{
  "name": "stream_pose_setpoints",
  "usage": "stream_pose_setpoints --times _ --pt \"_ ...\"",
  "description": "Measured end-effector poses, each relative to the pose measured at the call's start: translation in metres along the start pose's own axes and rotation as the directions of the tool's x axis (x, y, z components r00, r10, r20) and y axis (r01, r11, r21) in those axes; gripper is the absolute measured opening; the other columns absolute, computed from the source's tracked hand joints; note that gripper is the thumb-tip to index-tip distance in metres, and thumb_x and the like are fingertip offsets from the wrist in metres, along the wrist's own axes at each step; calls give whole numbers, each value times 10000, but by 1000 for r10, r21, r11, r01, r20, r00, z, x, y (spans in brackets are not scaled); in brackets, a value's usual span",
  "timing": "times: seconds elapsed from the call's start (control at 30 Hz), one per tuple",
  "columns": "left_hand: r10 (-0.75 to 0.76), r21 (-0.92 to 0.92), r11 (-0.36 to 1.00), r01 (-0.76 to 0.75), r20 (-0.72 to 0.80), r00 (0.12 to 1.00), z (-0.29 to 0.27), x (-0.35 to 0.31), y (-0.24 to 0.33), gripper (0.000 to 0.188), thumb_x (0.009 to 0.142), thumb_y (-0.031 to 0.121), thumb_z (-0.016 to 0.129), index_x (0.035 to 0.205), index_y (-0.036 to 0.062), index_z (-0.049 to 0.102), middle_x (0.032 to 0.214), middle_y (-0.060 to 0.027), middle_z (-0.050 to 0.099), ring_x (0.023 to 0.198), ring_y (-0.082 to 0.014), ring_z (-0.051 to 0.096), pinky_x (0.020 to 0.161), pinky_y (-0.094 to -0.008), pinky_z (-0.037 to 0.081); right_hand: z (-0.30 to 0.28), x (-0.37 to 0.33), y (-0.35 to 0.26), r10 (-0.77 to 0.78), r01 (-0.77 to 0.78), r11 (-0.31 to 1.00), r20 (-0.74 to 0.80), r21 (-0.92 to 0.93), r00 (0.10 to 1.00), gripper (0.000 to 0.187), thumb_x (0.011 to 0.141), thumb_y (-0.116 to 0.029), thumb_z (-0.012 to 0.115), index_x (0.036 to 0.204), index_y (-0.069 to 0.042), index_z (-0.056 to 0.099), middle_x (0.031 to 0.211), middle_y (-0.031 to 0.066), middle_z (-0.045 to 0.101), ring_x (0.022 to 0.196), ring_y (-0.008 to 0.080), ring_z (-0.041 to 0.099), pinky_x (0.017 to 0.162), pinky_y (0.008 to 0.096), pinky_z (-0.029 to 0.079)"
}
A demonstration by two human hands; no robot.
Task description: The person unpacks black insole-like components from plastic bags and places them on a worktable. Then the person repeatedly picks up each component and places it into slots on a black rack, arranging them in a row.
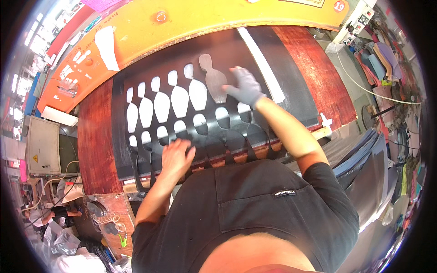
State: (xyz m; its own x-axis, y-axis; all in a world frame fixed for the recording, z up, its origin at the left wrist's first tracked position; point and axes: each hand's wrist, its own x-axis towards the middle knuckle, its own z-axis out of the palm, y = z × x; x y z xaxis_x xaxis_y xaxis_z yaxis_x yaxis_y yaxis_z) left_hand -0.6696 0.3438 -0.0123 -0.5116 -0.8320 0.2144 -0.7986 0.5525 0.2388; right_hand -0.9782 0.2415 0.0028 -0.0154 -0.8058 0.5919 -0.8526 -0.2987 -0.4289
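We lay our bare left hand [176, 157] flat, fingers spread, on the near edge of the black flat sheet full of sole-shaped cutouts [214, 59], pinning it to the red-brown wooden counter [318, 68]. Our grey-gloved right hand [246, 87] rests, fingers wide, on the grey metal sole-shaped cutting die [215, 78], seating it beside the last hole.

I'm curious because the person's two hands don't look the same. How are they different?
The right hand wears a grey glove; the left hand is bare. The right hand reaches far out with spread fingers, beside the grey sole-shaped metal cutter; the left hand stays close to the body. The left hand lies flat near the front edge of the black sheet with sole-shaped holes. Both rest on that same sheet.
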Motion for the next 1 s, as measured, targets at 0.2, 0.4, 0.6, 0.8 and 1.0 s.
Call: stream_pose_setpoints --times 0.2,0.4,0.6,0.8,1.0 --pt "300 11 951 -308 -258 918 40 83 20 343 793 209 615 1111 86 584 1204 -86 530 1135 -279 470 964 -478 329 41 14 -50 186 -142 976 291 -167 938 678 674 -429 649 1231 -83 477 1238 226 462 1128 378 467 948 416 395" --pt "247 8 968 -252 -217 944 61 83 14 367 823 246 585 1160 102 566 1261 -61 501 1190 -274 432 1005 -513 290 14 29 -6 350 -578 414 464 703 814 494 758 -167 605 1233 -53 526 959 56 606 856 132 577 769 261 470" --pt "242 6 969 -247 -221 945 57 99 13 361 820 231 591 1159 107 572 1266 -62 498 1192 -275 431 1015 -502 278 9 31 4 224 -196 968 183 -157 957 667 603 -359 699 1203 -108 551 1155 150 528 1026 334 546 874 392 462" --pt "239 1 970 -245 -217 946 55 108 10 367 824 260 591 1158 110 575 1273 -53 494 1197 -267 425 1014 -505 282 5 35 2 145 -85 948 180 -308 973 614 619 -360 699 1163 -109 567 1152 144 526 989 338 545 851 393 464" --pt "230 -9 972 -237 -210 950 50 120 10 370 821 259 592 1159 108 572 1274 -53 493 1198 -267 422 1010 -505 286 5 44 10 158 -104 950 163 -295 974 626 658 -364 688 1213 -115 539 1204 156 500 1020 341 532 895 383 443"
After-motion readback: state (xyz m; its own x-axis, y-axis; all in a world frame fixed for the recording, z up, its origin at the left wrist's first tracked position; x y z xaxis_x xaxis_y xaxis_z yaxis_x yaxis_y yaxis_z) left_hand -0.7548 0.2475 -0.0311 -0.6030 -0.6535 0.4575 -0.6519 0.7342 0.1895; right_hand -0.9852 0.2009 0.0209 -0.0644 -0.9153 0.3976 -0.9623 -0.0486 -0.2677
